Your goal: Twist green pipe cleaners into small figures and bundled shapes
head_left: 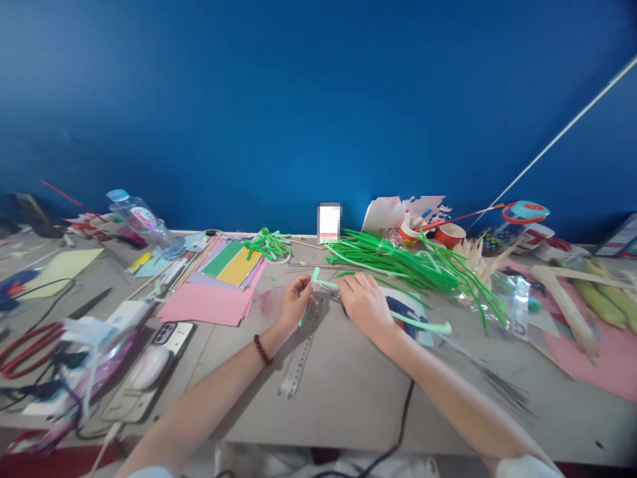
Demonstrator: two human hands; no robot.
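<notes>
Near the middle of the table, my left hand [297, 300] pinches a short, bent piece of pale green pipe cleaner [315, 275]. My right hand [365, 300] is just to the right, its fingers curled down over something at the piece's right end; what lies under the palm is hidden. A longer pale green stem [421, 323] extends to the right from behind my right wrist. A clear ruler [300, 358] lies on the table below my left hand. Behind my right hand is a pile of green pipe cleaners [398, 260].
Pink paper [204, 304] and green and yellow sheets lie to the left, near a phone [144, 378] and a plastic bottle [142, 218]. Paper cups [450, 235] stand at the back right, with corn husks [570, 309] farther right. A black cable [405, 415] crosses the front edge.
</notes>
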